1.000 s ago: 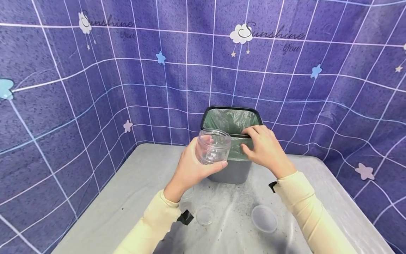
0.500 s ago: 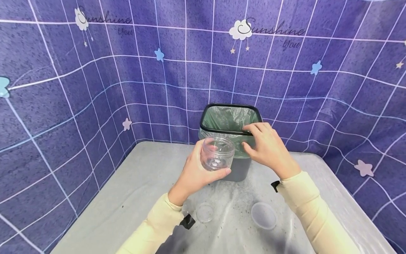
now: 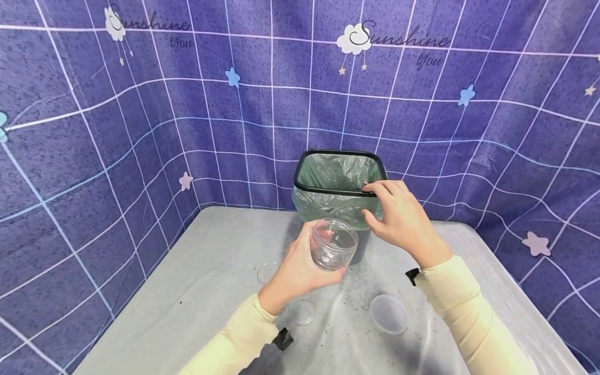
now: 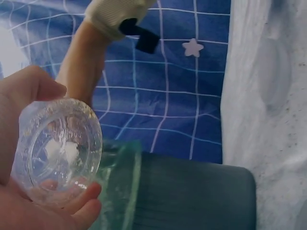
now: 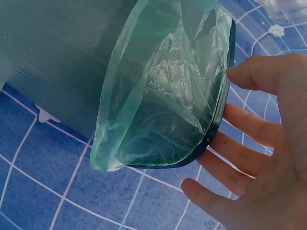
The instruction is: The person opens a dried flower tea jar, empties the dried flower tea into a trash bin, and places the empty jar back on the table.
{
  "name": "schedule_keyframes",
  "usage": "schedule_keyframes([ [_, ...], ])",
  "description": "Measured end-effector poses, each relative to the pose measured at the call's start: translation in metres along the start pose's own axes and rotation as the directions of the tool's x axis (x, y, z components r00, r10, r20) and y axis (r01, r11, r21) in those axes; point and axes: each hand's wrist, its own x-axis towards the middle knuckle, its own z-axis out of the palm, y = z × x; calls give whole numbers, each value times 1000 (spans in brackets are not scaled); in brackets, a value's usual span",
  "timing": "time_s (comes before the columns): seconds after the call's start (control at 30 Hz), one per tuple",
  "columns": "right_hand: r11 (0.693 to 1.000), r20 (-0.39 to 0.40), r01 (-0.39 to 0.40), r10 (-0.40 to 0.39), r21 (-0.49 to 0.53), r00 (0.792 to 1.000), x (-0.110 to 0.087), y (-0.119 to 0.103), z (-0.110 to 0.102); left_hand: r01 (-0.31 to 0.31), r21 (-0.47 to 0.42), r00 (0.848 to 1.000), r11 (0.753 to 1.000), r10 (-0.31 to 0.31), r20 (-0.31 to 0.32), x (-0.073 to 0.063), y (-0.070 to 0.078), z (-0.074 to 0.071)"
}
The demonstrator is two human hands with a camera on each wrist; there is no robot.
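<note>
My left hand point(image 3: 302, 268) grips a clear plastic jar point(image 3: 335, 247), thumb and fingers around its sides. The jar is tilted, its round mouth upward, in front of the bin. In the left wrist view the jar point(image 4: 64, 148) shows its clear base, and small specks cling to it. A grey trash bin point(image 5: 62, 57) with a black rim stands at the back, lined with a green bag point(image 3: 328, 205). My right hand point(image 3: 403, 221) holds the bin's near right rim, fingers over the edge and thumb on the outer side; the little finger point(image 5: 206, 196) stands free.
A clear round lid point(image 3: 302, 311) and another clear round piece point(image 3: 266, 273) lie near my left forearm. A translucent whitish round lid point(image 3: 389, 314) lies front right. Dark specks dot the grey-covered table point(image 3: 211, 260). A purple curtain point(image 3: 253, 114) encloses the back and sides.
My left hand has moved the jar down, right and toward me, away from the bin's front. My right hand has stayed at the rim, shifting slightly right. The view has tilted down slightly.
</note>
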Motion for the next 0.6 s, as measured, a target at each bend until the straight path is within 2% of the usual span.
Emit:
schedule_keyframes([
  [0.1,1000,-4,2,-2,2,1000,-1,0,-1,40,42,999,998,-40,16,-4,-3,6],
  [0.3,1000,-8,12,-12,5,1000,-3,1,-1,117,40,990,992,-120,77,-11,-13,17],
  [0.43,1000,-16,20,-20,4,1000,-4,0,-2,139,54,983,989,-144,111,-14,-18,24],
  [0.6,999,-26,32,-32,3,999,-7,0,-3,142,119,977,983,-158,140,-19,-27,34],
])
